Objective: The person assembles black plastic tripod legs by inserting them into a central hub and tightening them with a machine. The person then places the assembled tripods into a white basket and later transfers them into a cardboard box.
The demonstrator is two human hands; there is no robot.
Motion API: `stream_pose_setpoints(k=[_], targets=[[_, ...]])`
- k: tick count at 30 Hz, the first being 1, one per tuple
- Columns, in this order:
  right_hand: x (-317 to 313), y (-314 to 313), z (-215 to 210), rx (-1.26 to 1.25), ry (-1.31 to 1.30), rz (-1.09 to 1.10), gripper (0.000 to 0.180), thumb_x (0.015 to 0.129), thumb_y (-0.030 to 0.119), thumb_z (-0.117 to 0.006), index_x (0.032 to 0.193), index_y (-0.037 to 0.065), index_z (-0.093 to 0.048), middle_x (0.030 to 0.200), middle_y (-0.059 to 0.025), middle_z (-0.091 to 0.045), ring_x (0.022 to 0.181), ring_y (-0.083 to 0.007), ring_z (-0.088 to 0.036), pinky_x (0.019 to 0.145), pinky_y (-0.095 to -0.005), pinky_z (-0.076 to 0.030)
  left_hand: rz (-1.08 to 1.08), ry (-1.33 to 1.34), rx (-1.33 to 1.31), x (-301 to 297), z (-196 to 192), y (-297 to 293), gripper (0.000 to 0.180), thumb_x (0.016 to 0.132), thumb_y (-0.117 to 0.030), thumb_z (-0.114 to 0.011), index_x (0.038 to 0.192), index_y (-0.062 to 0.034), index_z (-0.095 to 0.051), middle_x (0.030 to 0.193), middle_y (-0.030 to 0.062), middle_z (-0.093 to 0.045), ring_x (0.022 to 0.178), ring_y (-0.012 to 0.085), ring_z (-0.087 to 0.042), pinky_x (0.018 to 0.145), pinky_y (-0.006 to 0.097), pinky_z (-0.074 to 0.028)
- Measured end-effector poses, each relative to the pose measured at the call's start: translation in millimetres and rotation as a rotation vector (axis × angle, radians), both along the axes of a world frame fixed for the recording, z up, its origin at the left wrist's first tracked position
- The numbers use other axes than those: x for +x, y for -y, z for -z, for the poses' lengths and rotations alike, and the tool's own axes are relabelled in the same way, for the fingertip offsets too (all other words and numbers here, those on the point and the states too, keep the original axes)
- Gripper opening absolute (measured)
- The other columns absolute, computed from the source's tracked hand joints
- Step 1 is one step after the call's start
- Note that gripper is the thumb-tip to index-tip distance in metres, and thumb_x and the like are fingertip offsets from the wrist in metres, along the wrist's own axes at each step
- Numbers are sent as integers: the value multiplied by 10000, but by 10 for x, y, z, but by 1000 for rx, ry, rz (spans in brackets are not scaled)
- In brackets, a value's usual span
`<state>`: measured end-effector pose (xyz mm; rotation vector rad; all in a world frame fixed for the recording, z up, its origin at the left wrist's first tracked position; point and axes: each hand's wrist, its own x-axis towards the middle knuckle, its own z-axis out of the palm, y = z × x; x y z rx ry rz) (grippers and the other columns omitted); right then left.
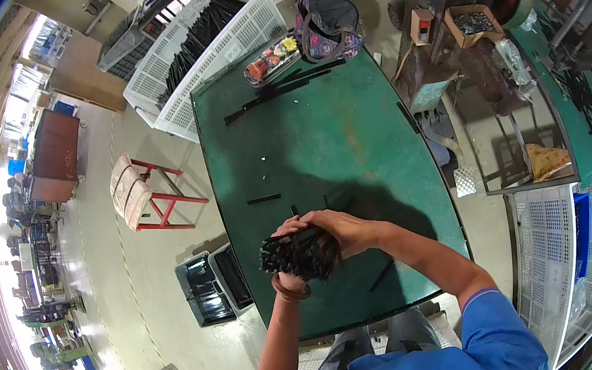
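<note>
Bundle of black rods (298, 254) held end-up over near edge of green table (320, 144), ends likely being squared
Left hand (288, 283) wrapped closed around bundle from below, 6 o'clock of it
Right hand (332, 227) curled over top, fingers pressed on rod ends
Loose rods (265, 199) lying at 12 o'clock on table
White crate of rods (212, 45) at 11 o'clock, off far corner, apparently stock supply

A flat tray-like package (271, 60) with red, yellow and white contents lies at the far edge of the green desk (320, 144). Right of the desk stand a small open cardboard box (422, 26) and a larger one (474, 24) holding dark parts.
</note>
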<state>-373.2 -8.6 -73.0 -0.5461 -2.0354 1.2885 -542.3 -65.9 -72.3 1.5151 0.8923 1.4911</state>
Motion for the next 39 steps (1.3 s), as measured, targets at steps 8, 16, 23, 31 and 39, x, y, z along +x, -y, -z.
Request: stream_pose_setpoints(k=[8, 16, 23, 31, 39], targets=[[58, -201, 82, -307, -58, 36, 543, 603, 142, -811, 1028, 44, -487, 931, -110, -609, 863, -283, -614, 759, -339, -485, -243, 151, -352, 259, -133, -139, 621, 708, -207, -744, 1231, 0, -483, 1114, 78, -580, 1009, 178, -575, 880, 325, -482], [355, -379, -44, -805, -994, 675, 358, 788, 16, -717, 1116, 34, -574, 1017, -28, -623, 921, -131, -605, 824, -293, -503, 220, -457, -580, 1201, -709, -1734, 450, 681, -197, -808, 1039, 17, -639, 933, 70, -673, 822, 138, -625, 756, 296, -512], [780, -656, 370, -1151, -1369, 1053, 432, 802, 144, -739, 1187, 63, -561, 1128, -55, -610, 1046, -186, -579, 894, -354, -475, 671, -1300, -673, 2370, 80, -2612, 1015, 542, -584, -804, 1230, 100, -505, 1199, 236, -576, 1087, 348, -576, 943, 368, -453], [901, -822, 1125, -1410, -1095, 1463, 195, 890, 136, -594, 1054, 36, -560, 960, -33, -593, 761, -122, -569, 580, -235, -404, 473, -1578, -347, 2747, 618, -2514, 710, 678, -498, -708, 1220, -57, -583, 1363, 157, -383, 1225, 359, -398, 1048, 389, -363], [984, -756, 799, -1539, -1110, 1419, 377, 926, 175, -557, 1222, -25, -436, 1170, -119, -530, 1022, -221, -527, 840, -437, -432, 319, -1190, -334, 2385, 672, -2494, 889, 632, -541, -763, 1331, -89, -449, 1336, 139, -428, 1238, 360, -393, 1050, 428, -342]])
